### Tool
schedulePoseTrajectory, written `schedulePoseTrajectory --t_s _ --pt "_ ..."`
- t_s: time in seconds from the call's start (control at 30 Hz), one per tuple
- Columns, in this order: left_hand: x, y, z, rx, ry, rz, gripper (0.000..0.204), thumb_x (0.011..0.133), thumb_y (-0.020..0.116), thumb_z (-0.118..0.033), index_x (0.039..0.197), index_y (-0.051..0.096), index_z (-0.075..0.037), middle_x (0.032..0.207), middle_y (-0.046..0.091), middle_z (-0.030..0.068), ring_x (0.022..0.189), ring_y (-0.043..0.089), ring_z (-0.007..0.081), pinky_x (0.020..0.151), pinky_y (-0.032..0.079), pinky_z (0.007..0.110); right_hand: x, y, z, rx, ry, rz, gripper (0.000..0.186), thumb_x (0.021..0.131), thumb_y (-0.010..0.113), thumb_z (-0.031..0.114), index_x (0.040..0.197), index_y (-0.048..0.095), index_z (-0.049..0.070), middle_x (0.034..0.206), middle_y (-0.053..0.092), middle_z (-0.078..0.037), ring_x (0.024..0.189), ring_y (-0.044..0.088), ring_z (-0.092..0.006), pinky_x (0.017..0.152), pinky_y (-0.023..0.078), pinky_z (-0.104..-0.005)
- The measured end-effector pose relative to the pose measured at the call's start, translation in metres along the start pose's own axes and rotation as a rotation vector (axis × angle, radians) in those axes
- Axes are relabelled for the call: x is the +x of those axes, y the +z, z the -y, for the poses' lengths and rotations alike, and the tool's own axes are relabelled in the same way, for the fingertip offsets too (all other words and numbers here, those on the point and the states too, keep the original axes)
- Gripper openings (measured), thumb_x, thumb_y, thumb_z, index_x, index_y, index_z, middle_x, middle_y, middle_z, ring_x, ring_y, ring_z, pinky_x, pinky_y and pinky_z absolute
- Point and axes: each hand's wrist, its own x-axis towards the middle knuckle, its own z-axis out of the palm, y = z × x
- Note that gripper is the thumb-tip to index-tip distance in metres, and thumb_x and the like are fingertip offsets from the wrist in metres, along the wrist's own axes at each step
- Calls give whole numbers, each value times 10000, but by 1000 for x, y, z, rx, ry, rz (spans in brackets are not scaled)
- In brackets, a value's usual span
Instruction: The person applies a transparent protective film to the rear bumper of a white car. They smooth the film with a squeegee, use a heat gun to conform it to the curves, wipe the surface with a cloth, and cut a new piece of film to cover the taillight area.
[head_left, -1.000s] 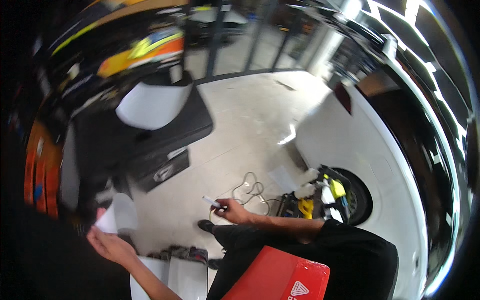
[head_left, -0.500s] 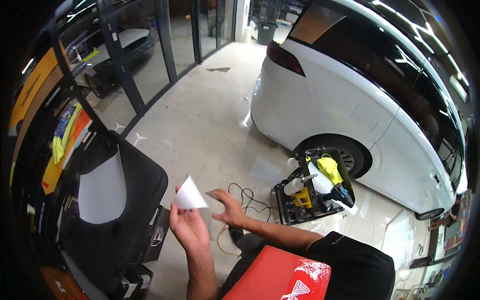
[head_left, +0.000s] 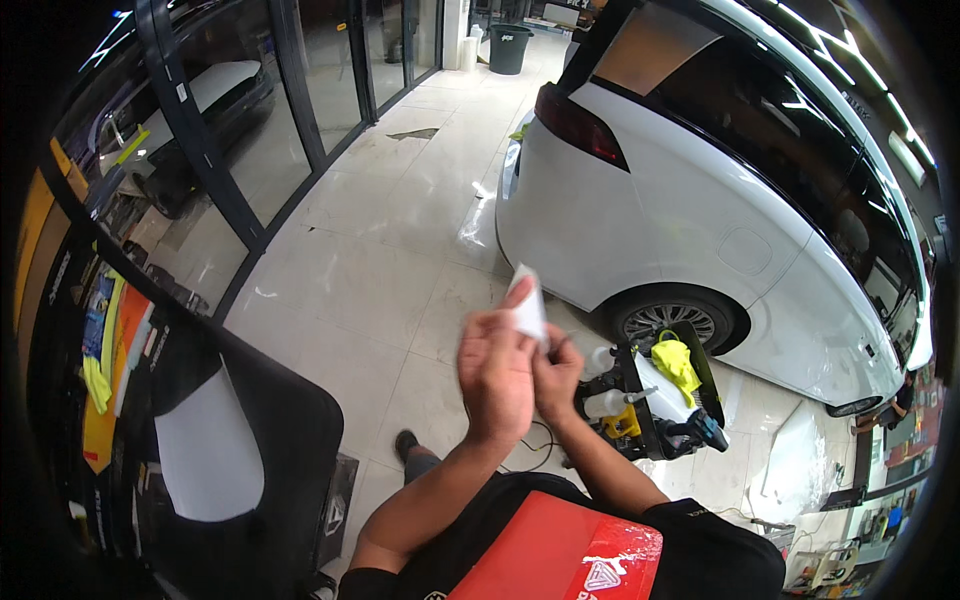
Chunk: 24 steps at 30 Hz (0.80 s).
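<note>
My left hand [head_left: 495,375] is raised in front of me, blurred, with a small white folded sheet [head_left: 528,308] gripped in its fingers. My right hand [head_left: 555,375] is just beside and partly behind it, fingers closed near the sheet; what it holds is hidden. A red flat item [head_left: 530,550] with a crinkled clear strip is at my body below both forearms. Beyond my right hand, a black tool caddy [head_left: 710,390] carries spray bottles [head_left: 605,403], a yellow-green cloth [head_left: 677,365] and tools by the car's wheel.
A white van [head_left: 660,200] stands at right, with a person [head_left: 895,415] beyond. A black padded table [head_left: 300,420] with a white sheet [head_left: 208,450] is at left, before glass doors [head_left: 290,100]. A cord [head_left: 540,450] and clear film [head_left: 785,470] lie on the tiled floor.
My left hand has risen and moved right with the white sheet, meeting my right hand, which has moved forward and up. The view has swung toward the van.
</note>
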Motion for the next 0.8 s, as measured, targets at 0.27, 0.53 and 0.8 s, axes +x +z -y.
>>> schedulePoseTrajectory --t_s 0.27,0.53,0.8 --pt "173 -284 -66 1334 -55 31 706 1069 662 -388 1603 393 -13 1653 435 186 1536 420 283 1261 330 481 121 -4 -18 662 187 -82 273 1068 663 141 1326 625 61 1270 705 -81 1174 679 -220 1046 540 -409" --pt "252 -354 -8 -211 -861 137 960 963 694 -651 1668 336 -107 1665 433 157 1514 436 280 1224 376 506 121 36 -26 635 166 -371 308 1044 706 169 1333 619 110 1292 694 -30 1228 654 -243 1084 516 -435" --pt "480 -274 -44 513 -590 638 608 978 755 -59 1547 542 -105 1330 730 112 1200 679 190 1084 502 355 158 26 -88 467 218 -436 178 1021 743 152 1189 688 131 981 688 47 747 564 -86 676 444 -314"
